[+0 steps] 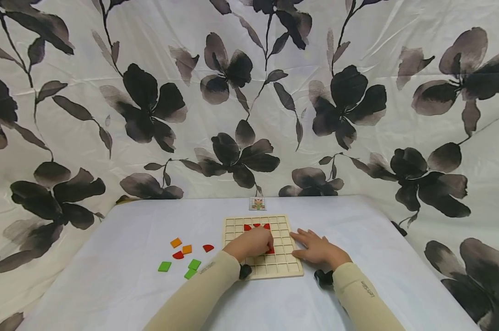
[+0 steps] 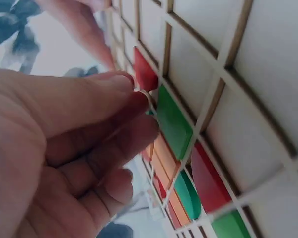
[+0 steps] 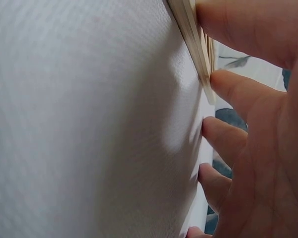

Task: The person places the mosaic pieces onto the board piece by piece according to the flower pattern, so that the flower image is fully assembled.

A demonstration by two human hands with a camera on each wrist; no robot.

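The wooden grid board (image 1: 276, 270) lies on the table. My left hand (image 1: 252, 242) is over its middle, thumb and fingers bent together at a red tile (image 2: 145, 69) by a cell's edge. Their exact grip on it is partly hidden. In the left wrist view a green tile (image 2: 175, 124), a second red tile (image 2: 208, 178) and a teal tile (image 2: 187, 195) sit in cells nearby. My right hand (image 1: 319, 249), fingers spread, touches the right edge of the board. The right wrist view shows fingertips against the board's side (image 3: 188, 37) and others near the cloth.
Left of the board lie loose orange tiles (image 1: 176, 242), red rounded tiles (image 1: 208, 248) and several green tiles (image 1: 164, 266). A small pattern card (image 1: 257, 204) lies behind the board. White cloth (image 1: 125, 248) covers the table, and a floral curtain (image 1: 249, 101) hangs beyond it.
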